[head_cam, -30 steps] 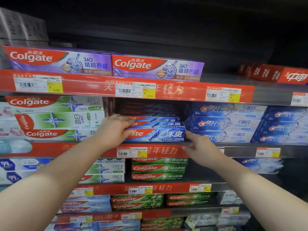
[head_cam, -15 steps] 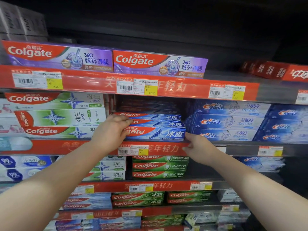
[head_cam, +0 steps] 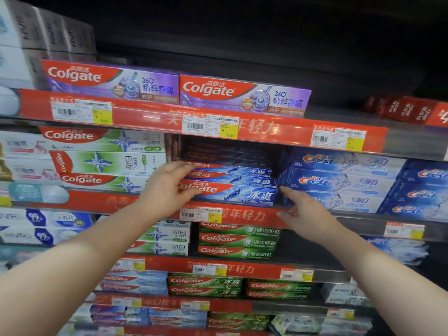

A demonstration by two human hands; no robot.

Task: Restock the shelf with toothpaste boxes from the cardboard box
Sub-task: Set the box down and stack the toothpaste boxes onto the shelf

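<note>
The left hand (head_cam: 167, 187) still grips the left end of the blue toothpaste boxes (head_cam: 232, 190) at the front edge of the shelf (head_cam: 254, 215). The right hand (head_cam: 305, 209), flat, still touches their right end. Dark room lies above them.

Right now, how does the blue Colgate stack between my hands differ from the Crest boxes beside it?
The blue Colgate stack shows blue fronts with a red swoosh; the Crest boxes are paler blue and white. The blue Colgate stack is one column wide; the Crest boxes fill two. The left hand grips the blue Colgate stack's left end; no hand grips the Crest boxes. Both lie flat, lengthwise, on the same shelf.
</note>
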